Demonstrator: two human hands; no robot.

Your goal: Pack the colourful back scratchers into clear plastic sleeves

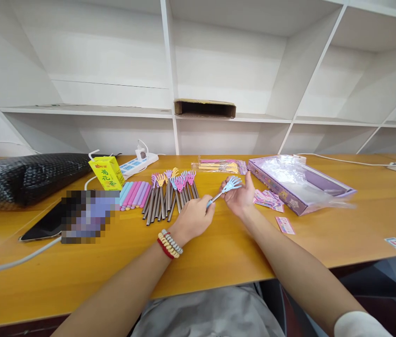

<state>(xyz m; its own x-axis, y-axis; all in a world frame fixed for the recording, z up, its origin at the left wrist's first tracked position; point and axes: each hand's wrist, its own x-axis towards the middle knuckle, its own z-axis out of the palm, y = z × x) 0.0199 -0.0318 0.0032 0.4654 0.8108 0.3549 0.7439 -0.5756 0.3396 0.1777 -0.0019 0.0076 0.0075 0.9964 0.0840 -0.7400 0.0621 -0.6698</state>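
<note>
My left hand (193, 219), with beaded bracelets at the wrist, is closed around the handle end of a blue hand-shaped scratcher (232, 184) with a metal rod. The scratcher's blue head lies over the palm of my right hand (239, 196), which is turned up with its thumb raised and fingers partly hidden. Left of my hands lie several metal rods (161, 206) with pink, yellow, purple and blue hand-shaped heads. Beside them is a row of pastel tubes (135, 194). Small pink cards (268, 200) are to the right of my right hand, with one card (284, 225) apart.
A purple box (298, 201) with clear plastic stands at the right. Wrapped scratchers (219, 166) lie at the back. On the left are a yellow drink carton (106, 173), a power strip (139, 164), a black bubble-wrapped bundle (33, 178) and a dark tablet (45, 220).
</note>
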